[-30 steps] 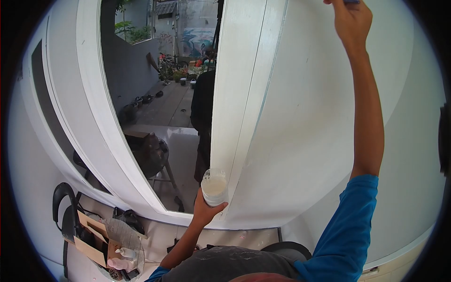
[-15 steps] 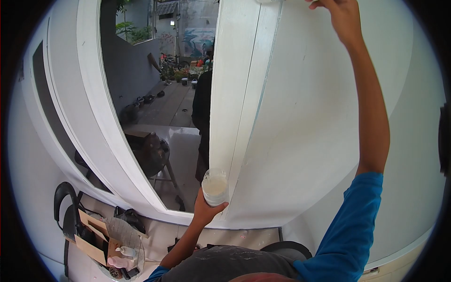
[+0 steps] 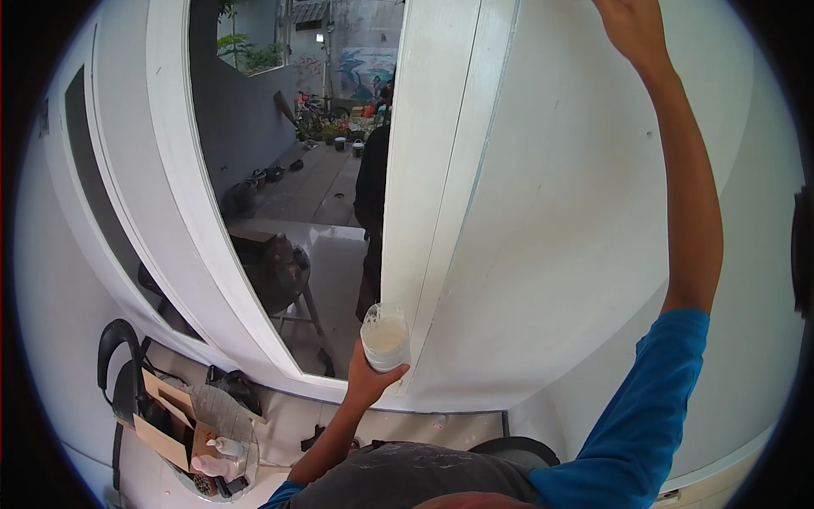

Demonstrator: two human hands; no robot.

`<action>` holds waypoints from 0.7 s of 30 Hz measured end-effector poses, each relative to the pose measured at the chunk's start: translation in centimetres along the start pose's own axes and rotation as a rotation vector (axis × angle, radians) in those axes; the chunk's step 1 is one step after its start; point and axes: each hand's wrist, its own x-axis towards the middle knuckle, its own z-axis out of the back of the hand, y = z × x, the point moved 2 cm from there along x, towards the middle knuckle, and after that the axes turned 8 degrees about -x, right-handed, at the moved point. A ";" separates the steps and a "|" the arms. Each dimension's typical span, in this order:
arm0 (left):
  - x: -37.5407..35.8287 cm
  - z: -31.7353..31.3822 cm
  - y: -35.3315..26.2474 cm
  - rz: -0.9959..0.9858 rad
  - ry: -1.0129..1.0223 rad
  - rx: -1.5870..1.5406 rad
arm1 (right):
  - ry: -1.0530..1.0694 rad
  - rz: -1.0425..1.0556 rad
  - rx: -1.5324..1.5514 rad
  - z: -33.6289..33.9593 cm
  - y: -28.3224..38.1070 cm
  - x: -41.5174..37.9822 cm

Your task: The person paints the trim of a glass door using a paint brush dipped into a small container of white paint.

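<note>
My left hand (image 3: pixel 370 379) is wrapped around a clear plastic cup (image 3: pixel 388 360), perhaps a cut-off bottle, partly filled with a milky white liquid that looks like paint. The cup is held in front of the lower part of a white window frame (image 3: pixel 424 170). High at the upper right, my right hand (image 3: pixel 634 32) reaches up in front of the white wall (image 3: pixel 560 212). Its fingers look curled, but the picture's top edge cuts off most of them. Whatever they hold is out of sight.
Dark glass (image 3: pixel 280 187) beside the frame mirrors a yard and a dark figure. At the lower left, a round table (image 3: pixel 246 462) carries an open cardboard box (image 3: pixel 161 433) and a white bottle (image 3: pixel 225 445). A black round seat (image 3: pixel 517 450) stands by the wall's foot.
My right hand has moved right and slightly up, partly out of view. A pale thing at the top edge left of it has gone out of sight. My left hand still holds the cup.
</note>
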 end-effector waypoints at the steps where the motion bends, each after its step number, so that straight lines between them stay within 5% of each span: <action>1: -0.1 0.0 -0.3 0.001 0.001 -0.002 | 0.045 -0.024 0.040 0.0 0.2 -0.5; 8: -0.5 -0.4 -1.3 0.068 0.010 -0.063 | 0.130 -0.212 0.173 1.2 -3.1 2.7; 15: -0.8 0.0 -0.8 0.057 -0.003 -0.022 | -0.209 -0.176 0.072 2.6 -2.8 3.5; 21: -0.8 0.8 -1.4 0.030 -0.011 -0.020 | 0.142 -0.086 0.018 1.0 1.5 -0.2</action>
